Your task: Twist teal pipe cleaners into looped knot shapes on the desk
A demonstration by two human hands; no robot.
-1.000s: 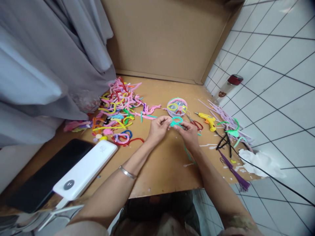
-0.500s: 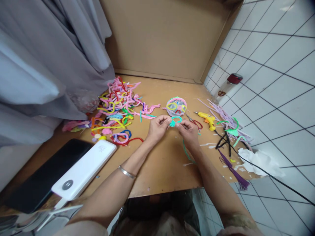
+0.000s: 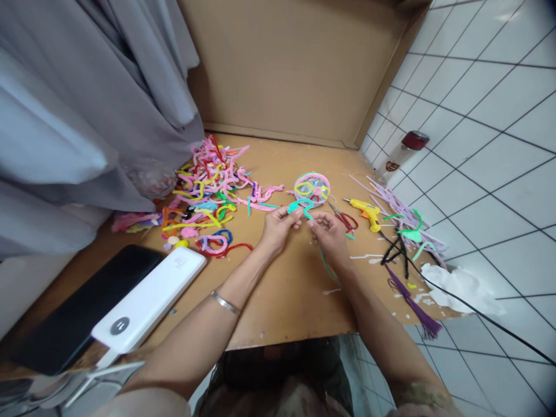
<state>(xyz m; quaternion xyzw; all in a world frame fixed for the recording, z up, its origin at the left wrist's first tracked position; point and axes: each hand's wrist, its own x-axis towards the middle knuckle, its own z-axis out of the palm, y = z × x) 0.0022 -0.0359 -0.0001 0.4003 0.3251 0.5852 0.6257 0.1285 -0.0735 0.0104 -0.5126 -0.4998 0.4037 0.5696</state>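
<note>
A teal-green pipe cleaner (image 3: 303,204) is bent into a small winding shape between my two hands, above the middle of the table. My left hand (image 3: 278,227) pinches its bent part between thumb and fingers. Close beside it, my right hand (image 3: 329,231) pinches the same pipe cleaner farther along, and a loose green tail hangs below that hand. Just beyond my fingers lies a round container (image 3: 311,188) with pink and yellow rings on it. Red-handled scissors (image 3: 346,220) rest to the right of my right hand.
A heap of coloured pipe cleaners (image 3: 217,179) covers the back left. At right lie a yellow glue gun (image 3: 367,213), lilac pipe cleaners (image 3: 391,202), a purple tassel (image 3: 414,304) and white tissue (image 3: 456,286). A white power bank (image 3: 150,298) sits front left; a bottle (image 3: 399,156) stands back right.
The bent pipe cleaner has turned in my fingers, and its curved part now points away, above my left hand. My right hand has shifted slightly left and its grip has moved along the strand.
</note>
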